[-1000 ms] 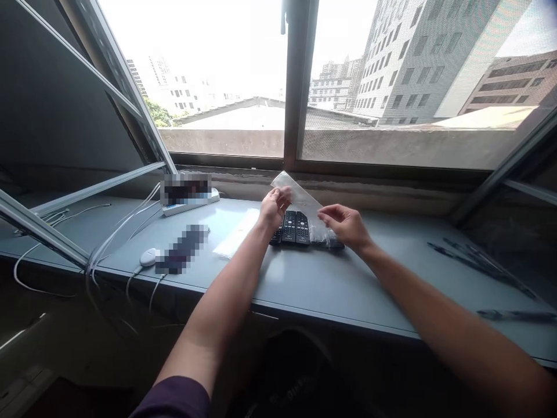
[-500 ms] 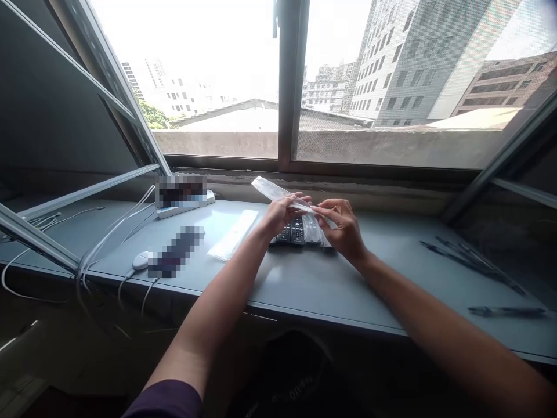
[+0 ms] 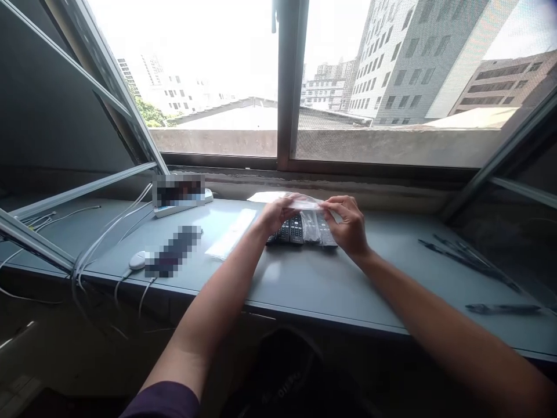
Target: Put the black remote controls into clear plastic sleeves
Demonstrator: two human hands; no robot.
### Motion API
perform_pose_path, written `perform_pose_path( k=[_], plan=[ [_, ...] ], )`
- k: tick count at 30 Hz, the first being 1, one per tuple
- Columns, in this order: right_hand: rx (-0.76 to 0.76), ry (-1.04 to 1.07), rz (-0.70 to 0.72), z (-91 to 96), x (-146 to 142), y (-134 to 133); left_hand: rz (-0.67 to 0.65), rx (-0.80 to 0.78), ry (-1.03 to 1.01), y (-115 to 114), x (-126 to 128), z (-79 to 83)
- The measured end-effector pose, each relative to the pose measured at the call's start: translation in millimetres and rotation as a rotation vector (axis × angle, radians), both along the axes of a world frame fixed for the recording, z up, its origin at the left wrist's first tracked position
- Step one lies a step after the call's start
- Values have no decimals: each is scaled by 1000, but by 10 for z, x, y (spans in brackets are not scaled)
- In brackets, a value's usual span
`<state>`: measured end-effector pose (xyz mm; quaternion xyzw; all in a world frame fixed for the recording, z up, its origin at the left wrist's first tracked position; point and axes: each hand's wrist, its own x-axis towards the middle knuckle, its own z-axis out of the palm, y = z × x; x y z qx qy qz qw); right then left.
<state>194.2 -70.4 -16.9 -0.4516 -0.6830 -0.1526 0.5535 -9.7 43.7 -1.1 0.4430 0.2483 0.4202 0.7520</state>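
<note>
A clear plastic bag (image 3: 304,203) is stretched between my two hands, above the desk. My left hand (image 3: 276,213) grips it near the middle, its far end sticking out to the left beyond my fingers. The right-hand end is pinched between the thumb and fingers of my right hand (image 3: 347,223). Below and behind the hands lie black remote controls (image 3: 296,231) side by side. Those on the right are wrapped in clear plastic (image 3: 311,227). To the left of my left forearm a stack of flat clear bags (image 3: 232,234) rests on the desk.
The grey desk (image 3: 278,278) runs under a window. Several dark pens (image 3: 470,262) lie at the right. On the left are white cables (image 3: 89,255), a round white charger (image 3: 138,260), a power strip (image 3: 174,209) and a blurred-out dark object (image 3: 174,252). Metal frames slant at both sides.
The bag has turned from a slant to nearly level, its left end dropping. My right hand has moved slightly right, and more of the wrapped remotes shows.
</note>
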Motion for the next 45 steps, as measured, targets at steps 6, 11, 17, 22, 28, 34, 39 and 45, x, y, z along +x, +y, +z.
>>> perform_pose_path(
  k=[6,11,17,22,28,34,39,45],
  plan=[
    [-60,75,-12,-10,40,35,81,28,-37,-12,-6,0],
    [-81,21,20,-14,-13,14,86,25,-35,-41,18,-4],
    [-93,6,25,-10,-29,2,107,50,-24,-45,41,-24],
    [-102,5,21,-22,-24,18,129,75,-13,-53,52,-9],
    [-144,36,84,-14,-81,-13,164,85,-7,-80,68,-8],
    [-165,17,158,-19,-105,-11,162,10,-33,-75,46,-26],
    [-170,172,78,-55,-74,17,35,29,22,-247,114,104],
    [-223,278,52,-106,-79,35,-194,141,100,-1569,-455,229]
  ],
)
